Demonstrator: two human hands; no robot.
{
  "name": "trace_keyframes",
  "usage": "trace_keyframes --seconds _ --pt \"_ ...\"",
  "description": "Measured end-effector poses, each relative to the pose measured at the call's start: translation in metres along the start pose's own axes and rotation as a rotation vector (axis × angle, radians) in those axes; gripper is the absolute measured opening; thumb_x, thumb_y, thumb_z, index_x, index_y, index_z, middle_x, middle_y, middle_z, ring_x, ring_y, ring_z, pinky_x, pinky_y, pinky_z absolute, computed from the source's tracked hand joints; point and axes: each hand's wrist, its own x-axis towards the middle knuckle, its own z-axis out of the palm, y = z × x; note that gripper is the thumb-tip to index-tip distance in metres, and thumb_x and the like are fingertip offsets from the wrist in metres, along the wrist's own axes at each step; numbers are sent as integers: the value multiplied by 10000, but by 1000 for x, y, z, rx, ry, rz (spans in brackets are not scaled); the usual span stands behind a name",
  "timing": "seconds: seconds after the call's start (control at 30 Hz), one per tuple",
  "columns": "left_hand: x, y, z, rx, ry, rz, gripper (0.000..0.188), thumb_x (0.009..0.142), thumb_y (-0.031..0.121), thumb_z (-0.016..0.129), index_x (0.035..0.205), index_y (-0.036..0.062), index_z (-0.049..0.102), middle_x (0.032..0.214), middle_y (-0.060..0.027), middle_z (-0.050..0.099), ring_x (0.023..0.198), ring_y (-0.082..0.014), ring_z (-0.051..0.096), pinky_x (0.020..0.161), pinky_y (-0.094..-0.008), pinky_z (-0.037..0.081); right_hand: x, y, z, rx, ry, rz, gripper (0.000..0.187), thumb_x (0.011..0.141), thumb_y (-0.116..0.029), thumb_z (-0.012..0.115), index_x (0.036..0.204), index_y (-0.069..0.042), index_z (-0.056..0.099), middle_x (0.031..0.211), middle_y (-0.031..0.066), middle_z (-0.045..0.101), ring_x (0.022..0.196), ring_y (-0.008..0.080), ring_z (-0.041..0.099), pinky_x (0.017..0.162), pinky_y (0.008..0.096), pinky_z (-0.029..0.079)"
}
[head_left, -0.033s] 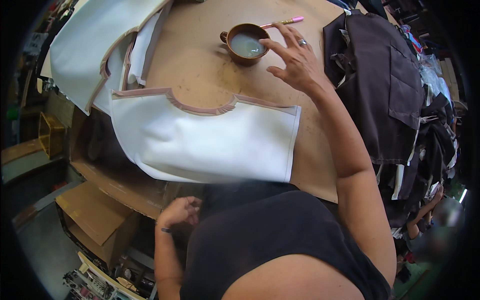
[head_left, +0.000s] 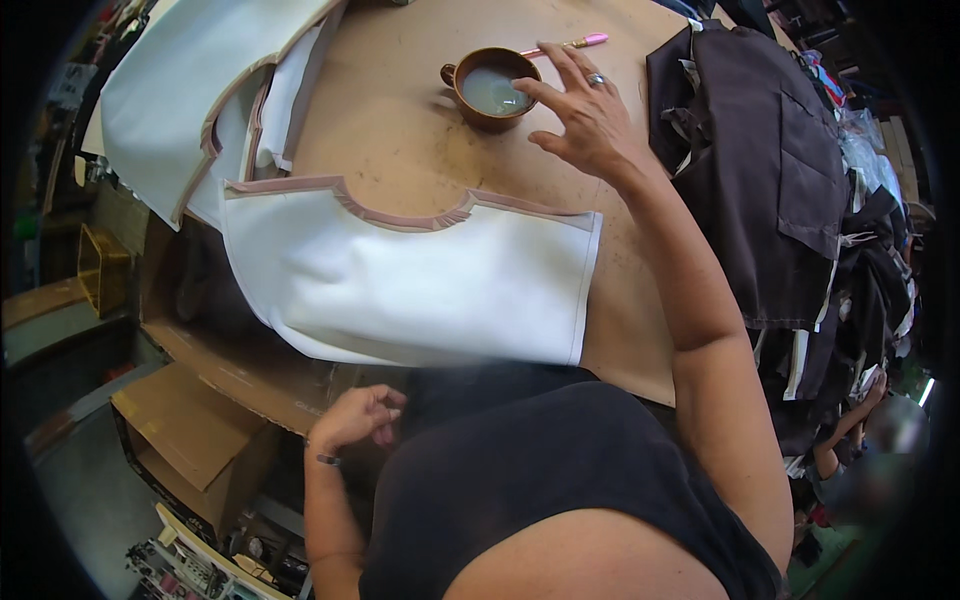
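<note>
My right hand [head_left: 585,120] reaches out over the brown table [head_left: 400,130] with its fingers spread and a ring on one finger. Its fingertips hover at the rim of a brown cup [head_left: 492,90] of cloudy liquid; I cannot tell whether they touch it. A white fabric piece with pinkish-brown trim [head_left: 420,280] lies flat in front of me, overhanging the table's near edge. My left hand [head_left: 360,415] hangs below the table edge near my dark top, fingers loosely curled, holding nothing.
A pink pen [head_left: 575,43] lies behind the cup. More white trimmed pieces [head_left: 190,100] are stacked at the far left. A pile of dark brown garments [head_left: 770,180] covers the right side. Cardboard boxes [head_left: 180,440] stand on the floor at the left.
</note>
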Motion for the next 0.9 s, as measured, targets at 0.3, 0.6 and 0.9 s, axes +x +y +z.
trace_keyframes --seconds 0.3,0.6,0.9 --pt "56 157 -5 704 444 939 222 758 110 600 973 60 569 855 -109 570 770 -260 554 684 -349 433 27 -3 8 -9 -148 37 358 638 -174 663 988 -221 606 1369 58 298 1272 266 282 975 486 289" --pt "135 213 21 922 885 1055 365 697 175 666 1024 84 532 994 -83 497 918 -248 502 764 -360 425 -17 0 -34 -5 41 -99 298 664 2 548 903 -158 629 1300 67 388 1165 258 397 916 467 337" --pt "144 224 15 1054 944 1186 186 686 144 655 821 98 536 853 -53 499 800 -221 521 681 -338 429 -132 -29 -27 599 187 506 661 661 2 632 1263 -97 379 1031 100 465 844 222 497 724 306 438"
